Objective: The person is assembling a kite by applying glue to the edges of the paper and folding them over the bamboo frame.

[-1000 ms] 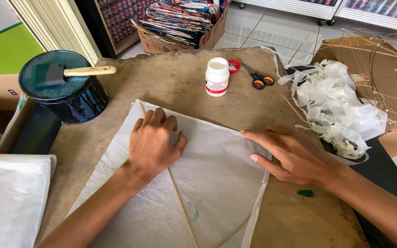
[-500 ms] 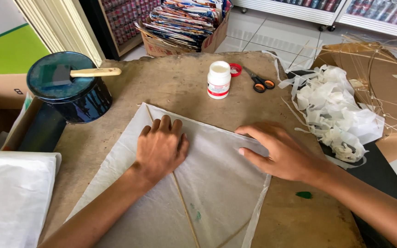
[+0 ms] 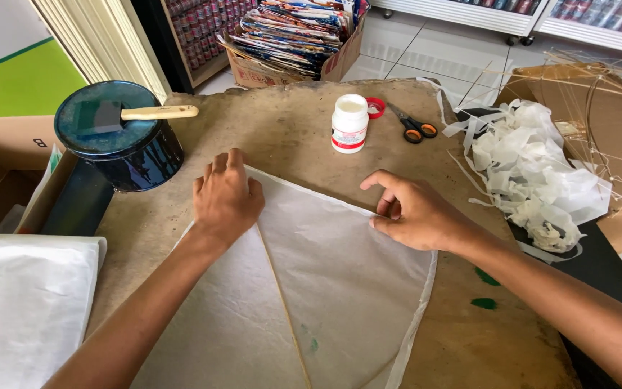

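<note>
Grip, left hand [image 3: 226, 200]: flat and spread, palm down, holding nothing, pressing the top corner of the white paper sheet [image 3: 325, 288] where the thin stick [image 3: 282, 310] runs under or along it. Grip, right hand [image 3: 415, 214]: fingers half curled, pinching or folding the sheet's upper right edge; I cannot tell whether paper is caught between them.

Sheet: lies flat on the worn brown table [image 3: 289, 126], at 6 o'clock of the glue bottle [image 3: 349, 123].

Nearby: red cap [image 3: 375, 107] and scissors [image 3: 412, 127] at 1 o'clock; dark paint tin [image 3: 120, 137] with brush [image 3: 145, 113] at 10 o'clock; heap of crumpled white paper [image 3: 534, 173] at 3 o'clock.

Handling note, my judgement: I would keep the left palm anchoring the corner and smooth the fold outward along the edge, with light pressure; thin paper like this tears or wrinkles easily.
</note>
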